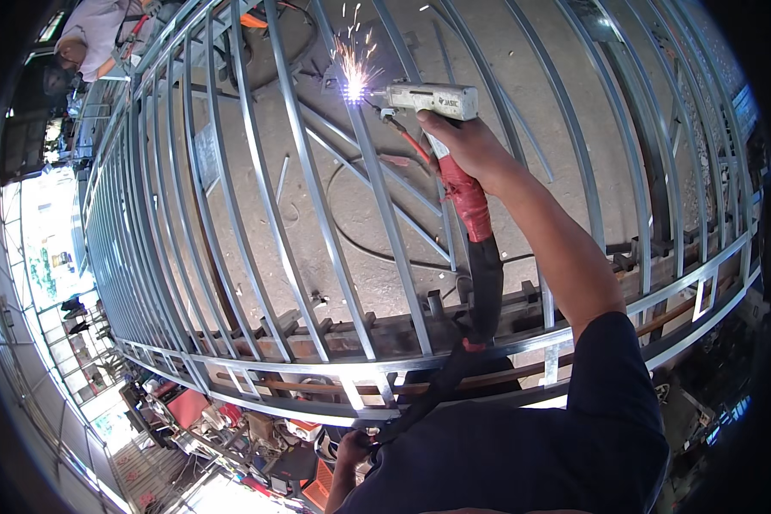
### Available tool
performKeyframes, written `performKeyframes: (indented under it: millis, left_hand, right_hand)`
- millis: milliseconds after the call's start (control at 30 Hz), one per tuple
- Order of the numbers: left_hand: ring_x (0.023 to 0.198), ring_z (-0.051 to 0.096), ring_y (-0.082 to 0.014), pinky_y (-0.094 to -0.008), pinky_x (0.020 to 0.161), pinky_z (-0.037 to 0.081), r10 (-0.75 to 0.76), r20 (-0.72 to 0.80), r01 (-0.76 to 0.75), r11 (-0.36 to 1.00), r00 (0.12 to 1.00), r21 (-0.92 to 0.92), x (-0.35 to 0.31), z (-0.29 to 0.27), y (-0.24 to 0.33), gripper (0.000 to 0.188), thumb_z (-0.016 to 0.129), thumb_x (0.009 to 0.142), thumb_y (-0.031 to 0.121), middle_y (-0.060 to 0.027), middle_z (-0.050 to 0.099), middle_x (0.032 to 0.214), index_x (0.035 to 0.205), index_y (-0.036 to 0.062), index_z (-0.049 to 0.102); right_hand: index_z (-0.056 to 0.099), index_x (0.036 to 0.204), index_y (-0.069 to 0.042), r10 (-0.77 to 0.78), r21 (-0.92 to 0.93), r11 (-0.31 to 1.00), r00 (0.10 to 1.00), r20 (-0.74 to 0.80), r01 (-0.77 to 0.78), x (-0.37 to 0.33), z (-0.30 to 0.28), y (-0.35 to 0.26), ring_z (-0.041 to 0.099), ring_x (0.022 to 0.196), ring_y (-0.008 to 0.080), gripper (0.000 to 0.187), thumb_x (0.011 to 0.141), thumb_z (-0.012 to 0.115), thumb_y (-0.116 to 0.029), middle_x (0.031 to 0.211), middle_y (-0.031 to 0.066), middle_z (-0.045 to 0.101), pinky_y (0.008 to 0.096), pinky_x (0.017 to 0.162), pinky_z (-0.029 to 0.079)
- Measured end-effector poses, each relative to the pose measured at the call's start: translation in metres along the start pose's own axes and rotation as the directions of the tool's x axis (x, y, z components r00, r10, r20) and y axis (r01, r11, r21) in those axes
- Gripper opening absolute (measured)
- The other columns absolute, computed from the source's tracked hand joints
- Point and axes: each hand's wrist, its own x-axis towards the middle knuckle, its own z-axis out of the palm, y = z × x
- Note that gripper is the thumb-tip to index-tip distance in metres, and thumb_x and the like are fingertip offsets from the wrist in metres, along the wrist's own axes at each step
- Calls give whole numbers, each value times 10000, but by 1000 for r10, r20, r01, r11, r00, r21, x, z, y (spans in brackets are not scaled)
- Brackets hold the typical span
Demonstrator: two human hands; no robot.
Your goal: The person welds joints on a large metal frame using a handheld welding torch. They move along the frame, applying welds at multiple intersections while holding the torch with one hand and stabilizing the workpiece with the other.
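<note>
"Over the upper middle of the barred metal frame (324,201), where is the welding gun (433,98), and how much room does it have?"

"Its body crosses above the slim bars, its tip just beside the spray of sparks (354,81). Open gaps separate the bars, and the grey floor (505,210) shows through. The frame's near rail (488,343) curves along the person's front, close to the dark shirt (522,454)."

"Which way does it point?"

"Leftward. The body's long axis lies nearly level across the view, tilting slightly down to the right, while the red-wrapped handle (467,201) drops steeply toward the person."

"And the hands?"

"The right hand (471,150) has its fingers wrapped around the grip, just under the body. The left hand (351,448) is low, beside the lower stretch of the black sleeve (486,291); I cannot tell whether its fingers close on it."

"Materials?"

"The gun's body is a pale, scuffed, boxy shell. The handle's wrapping looks creased; the sleeve is thick and dull. The bars are straight-edged, shiny grey metal, bowed by the lens. The floor is rough and dusty, with loose metal strips (420,230) lying on it."
</note>
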Motion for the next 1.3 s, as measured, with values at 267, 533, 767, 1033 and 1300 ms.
performKeyframes:
  millis: [267, 533, 767, 1033, 1300]
  left_hand:
    - [909, 720, -373, -457, 763, 560, 30, -15, -30, 1000, 999, 6, 6, -4, 7, 375, 810, 723, 361, -165, 734, 934, 998, 117, 735]
    - [863, 704, -359, -455, 777, 563, -25, -39, 25, 1000, 999, 4, 6, -6, 16, 382, 870, 715, 407, -151, 722, 848, 902, 95, 751]
    - [777, 697, -361, -456, 690, 551, 127, -183, -128, 992, 975, 6, -2, 1, -14, 328, 873, 706, 404, -128, 708, 798, 822, 124, 746]
    - [621, 662, -351, -463, 609, 522, 89, -439, -121, 992, 894, -45, 9, -59, 12, 260, 858, 639, 336, -85, 661, 639, 651, 142, 686]
    - [607, 639, -376, -473, 582, 487, 177, -535, -262, 961, 826, -86, 32, -59, 24, 247, 837, 606, 260, -103, 626, 605, 665, 122, 641]
  right_hand:
    - [581, 1296, 4, -54, 49, 997, 998, -16, 55, -5, 2, -1, 637, 808, 118, 577, 956, 701, -447, 1034, 59, 651, 301, 655, 557]
    - [587, 1277, -1, -4, 32, 999, 1000, -17, 5, -11, 4, -3, 655, 746, 134, 562, 948, 713, -438, 1027, 79, 661, 303, 615, 560]
    - [603, 1240, -10, -250, -112, 966, 949, -191, 232, -16, -6, -8, 657, 617, 148, 497, 950, 718, -397, 927, 80, 691, 301, 519, 550]
    - [615, 1214, -24, -259, -371, 917, 925, -277, 145, 11, 33, -75, 649, 609, 161, 404, 942, 718, -304, 977, 81, 660, 300, 511, 525]
    - [689, 1022, -29, -392, -615, 780, 855, -339, 113, 78, 76, -85, 634, 609, 144, 281, 945, 687, -299, 820, 37, 672, 307, 566, 532]
